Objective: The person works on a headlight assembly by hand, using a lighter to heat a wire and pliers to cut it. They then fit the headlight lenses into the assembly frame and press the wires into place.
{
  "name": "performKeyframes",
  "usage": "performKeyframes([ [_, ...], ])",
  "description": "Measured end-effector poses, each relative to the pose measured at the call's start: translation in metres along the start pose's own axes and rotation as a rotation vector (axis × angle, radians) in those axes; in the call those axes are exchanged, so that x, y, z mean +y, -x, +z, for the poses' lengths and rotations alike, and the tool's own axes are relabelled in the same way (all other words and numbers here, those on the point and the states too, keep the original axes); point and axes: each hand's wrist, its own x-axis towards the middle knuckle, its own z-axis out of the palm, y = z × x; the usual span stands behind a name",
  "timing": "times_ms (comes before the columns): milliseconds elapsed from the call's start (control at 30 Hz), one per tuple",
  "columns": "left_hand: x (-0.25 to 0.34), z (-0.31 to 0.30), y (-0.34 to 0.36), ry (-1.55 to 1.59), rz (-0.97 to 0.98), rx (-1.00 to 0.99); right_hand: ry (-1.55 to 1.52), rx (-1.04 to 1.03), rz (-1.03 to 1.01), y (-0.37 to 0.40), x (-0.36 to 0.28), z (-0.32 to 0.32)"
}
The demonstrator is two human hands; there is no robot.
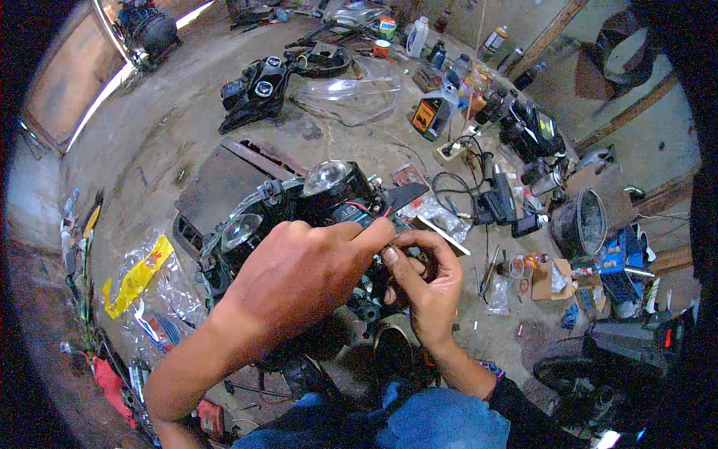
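Note:
My left hand (299, 262) reaches across the middle, its back to me and its fingers closed in a pinch. A thin red wire (387, 212) sticks up at its fingertips. My right hand (428, 280) meets it there, thumb and forefinger pressed together; what lies between them is too small and covered to make out. Beneath both hands is a black motorcycle headlight assembly with two round lamps, the upper lamp (329, 178) and the left lamp (241, 230). My left hand hides much of its lower part.
A dark panel (224, 179) lies behind the assembly. To the right are a heat gun (495, 196), a metal pot (580, 224) and a blue crate (624, 262). Bottles and an oil jug (434, 112) stand farther back. Yellow plastic packaging (142, 277) lies left; another headlight unit (258, 90) sits at the back.

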Motion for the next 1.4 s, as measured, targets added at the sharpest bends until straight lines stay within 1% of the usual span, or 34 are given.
performKeyframes([
  [133, 0.0, -0.001, 0.0, -0.008, 0.006, -0.002, 0.029, -0.003, 0.008, -0.001, -0.001, -0.001],
  [233, 0.0, -0.003, 0.0, 0.006, 0.016, -0.013, 0.029, 0.006, -0.037, -0.002, 0.001, 0.0],
  [333, 0.005, -0.006, -0.002, 0.002, -0.041, -0.039, 0.11, 0.026, -0.127, -0.004, 0.005, 0.0],
  [433, 0.003, -0.004, -0.004, 0.005, -0.018, -0.01, 0.265, 0.017, -0.309, -0.009, 0.014, -0.006],
  [533, 0.004, -0.005, -0.008, -0.003, -0.018, 0.004, 0.281, 0.061, -0.38, -0.008, 0.014, -0.002],
  [733, 0.009, 0.001, -0.014, -0.013, -0.094, 0.062, 0.378, 0.143, -0.45, -0.007, 0.019, 0.002],
  [833, 0.01, 0.01, -0.017, 0.072, -0.104, 0.156, 0.389, 0.174, -0.489, -0.005, 0.02, 0.004],
  [933, 0.014, 0.01, -0.018, 0.009, -0.101, 0.177, 0.435, 0.196, -0.492, -0.005, 0.019, 0.004],
  [1033, 0.02, 0.005, -0.013, -0.03, -0.157, 0.116, 0.366, 0.203, -0.362, -0.004, 0.015, 0.002],
  [1133, 0.043, 0.004, 0.002, 0.168, -0.336, 0.274, 0.301, 0.163, -0.217, -0.005, 0.012, -0.004],
  [1233, 0.051, 0.027, 0.027, 0.322, -0.37, 0.442, 0.132, 0.13, 0.016, -0.004, -0.001, -0.002],
  [1267, 0.049, 0.035, 0.034, 0.353, -0.398, 0.403, 0.029, 0.122, 0.06, -0.005, -0.001, 0.0],
  [1367, 0.057, 0.036, 0.033, 0.415, -0.563, 0.251, -0.012, 0.101, 0.167, -0.005, -0.017, 0.001],
  [1400, 0.058, 0.037, 0.032, 0.512, -0.557, 0.266, -0.009, 0.093, 0.187, -0.004, -0.018, 0.0],
])
